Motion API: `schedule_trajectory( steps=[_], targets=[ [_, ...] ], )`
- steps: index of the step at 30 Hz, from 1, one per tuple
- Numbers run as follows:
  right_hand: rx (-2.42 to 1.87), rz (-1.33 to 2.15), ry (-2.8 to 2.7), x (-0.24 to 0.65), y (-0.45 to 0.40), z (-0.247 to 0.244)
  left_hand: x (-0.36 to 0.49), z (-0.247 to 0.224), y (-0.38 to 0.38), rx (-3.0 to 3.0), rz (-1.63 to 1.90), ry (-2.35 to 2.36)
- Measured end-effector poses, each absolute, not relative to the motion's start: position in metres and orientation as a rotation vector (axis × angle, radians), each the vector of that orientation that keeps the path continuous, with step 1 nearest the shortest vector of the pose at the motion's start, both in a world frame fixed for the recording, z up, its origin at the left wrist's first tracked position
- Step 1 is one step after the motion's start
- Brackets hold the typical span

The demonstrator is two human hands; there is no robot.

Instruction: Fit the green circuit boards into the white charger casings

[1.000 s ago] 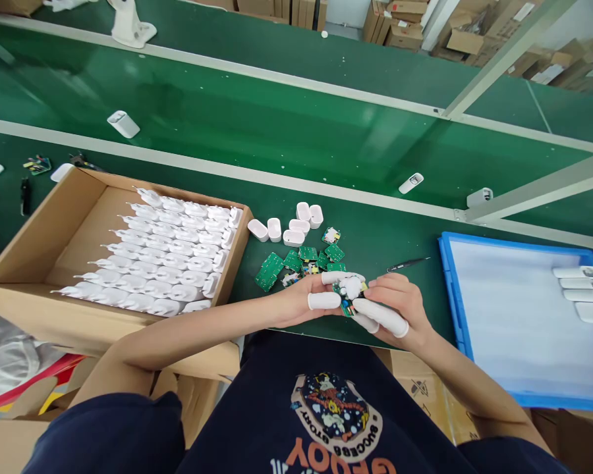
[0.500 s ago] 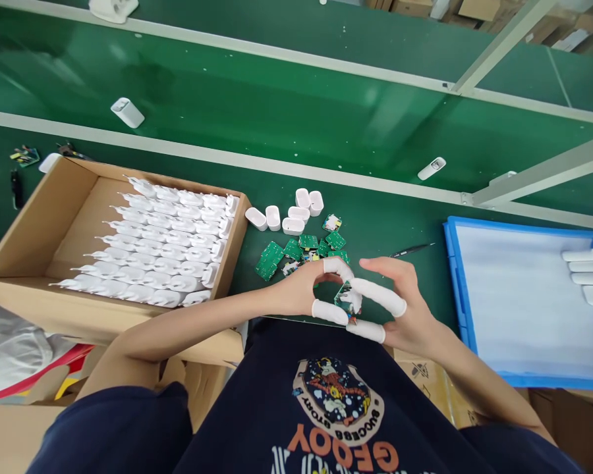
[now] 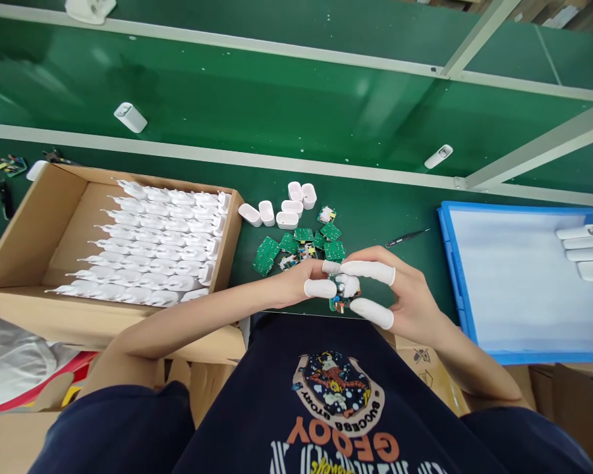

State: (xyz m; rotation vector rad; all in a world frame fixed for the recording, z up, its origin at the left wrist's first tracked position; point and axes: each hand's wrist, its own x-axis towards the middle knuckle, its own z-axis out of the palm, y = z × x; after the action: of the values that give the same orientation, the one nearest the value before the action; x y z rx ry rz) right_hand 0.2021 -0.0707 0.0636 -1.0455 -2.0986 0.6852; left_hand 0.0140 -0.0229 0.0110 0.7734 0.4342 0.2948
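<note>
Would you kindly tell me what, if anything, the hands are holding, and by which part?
A small circuit board, held by its edges: the left hand at its left side, the right hand at its top and lower right.

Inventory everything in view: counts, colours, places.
held circuit board: one, green, front centre
loose circuit boards: several, mostly green, centre, far left
open cases: six, white, behind central boards
carton: one, brown, left
packed parts: many, white, inside carton
tray: one, blue, right
housings: four, white, inside tray
pointed tool: one, black, near tray
casings: two, white, beyond pale rail
left hand: one, white finger covers, at board
right hand: one, white finger covers, at board
</note>
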Motion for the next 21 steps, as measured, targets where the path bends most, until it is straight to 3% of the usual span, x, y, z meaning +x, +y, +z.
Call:
schedule_trajectory(
  steps=[12, 18, 21],
  targets=[
    [-0.987, 0.325, -2.237, 0.205, -0.072, 0.052, 0.018, 0.006, -0.025, 0.806, 0.308, 0.452],
    [-1.003, 1.061, -1.963, 0.209, -0.064, 0.052, 0.015, 0.006, -0.025, 0.847, 0.256, 0.453],
    [-1.02, 1.25, -1.842, 0.21, -0.061, 0.045, 0.015, 0.004, -0.024, 0.896, 0.232, 0.481]
  ],
)
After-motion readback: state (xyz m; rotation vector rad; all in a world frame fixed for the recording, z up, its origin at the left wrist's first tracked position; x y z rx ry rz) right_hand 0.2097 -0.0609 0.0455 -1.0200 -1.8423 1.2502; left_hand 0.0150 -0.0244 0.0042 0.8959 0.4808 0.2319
